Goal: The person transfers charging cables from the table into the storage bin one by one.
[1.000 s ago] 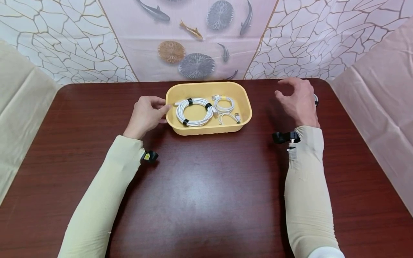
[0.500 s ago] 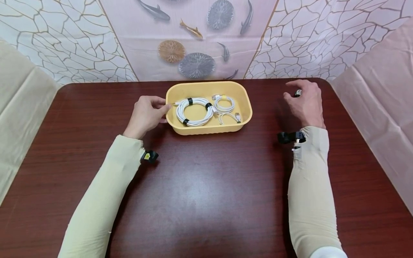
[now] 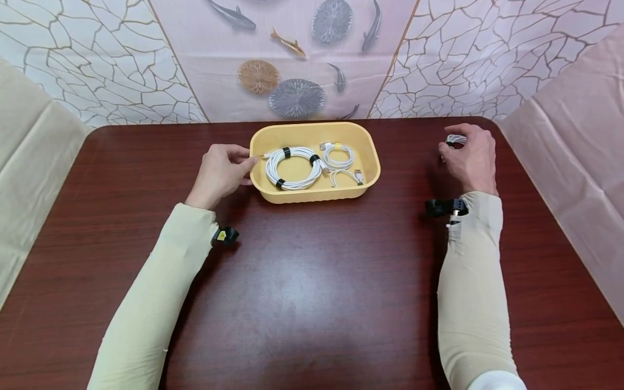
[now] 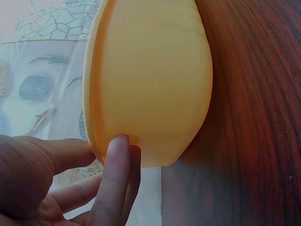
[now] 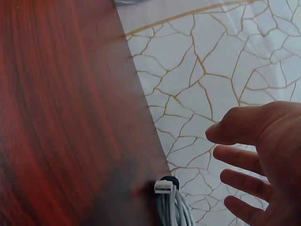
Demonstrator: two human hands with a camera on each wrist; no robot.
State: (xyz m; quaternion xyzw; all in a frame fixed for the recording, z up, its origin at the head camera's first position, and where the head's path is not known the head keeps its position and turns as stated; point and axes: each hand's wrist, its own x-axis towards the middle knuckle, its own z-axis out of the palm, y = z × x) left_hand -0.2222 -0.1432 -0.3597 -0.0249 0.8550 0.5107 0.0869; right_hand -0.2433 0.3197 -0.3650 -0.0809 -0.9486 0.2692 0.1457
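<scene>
A yellow plastic basket (image 3: 312, 198) stands at the back middle of the table. My left hand (image 3: 221, 173) grips its left end, thumb at the rim and fingers against the outer wall (image 4: 155, 84). Inside lie a large white coiled cable (image 3: 294, 186) with black ties, a smaller coiled cable (image 3: 339, 165) with a yellow tie and a short white cable (image 3: 345, 173). Far right, my right hand (image 3: 472, 160) hovers by another coiled USB cable (image 3: 456, 140) with a black tie. In the right wrist view its fingers are spread, apart from that cable's plug (image 5: 163, 187).
The dark red-brown wooden table (image 3: 302, 271) meets a patterned cloth backdrop (image 3: 292, 65) along its back edge. Pale cloth walls (image 3: 570, 135) close off both sides. A black wrist camera (image 3: 226, 236) sticks out inward from each sleeve.
My right hand has moved a little right and back, and the coiled cable now shows between its thumb and fingers. My left hand and the basket have stayed in place.
</scene>
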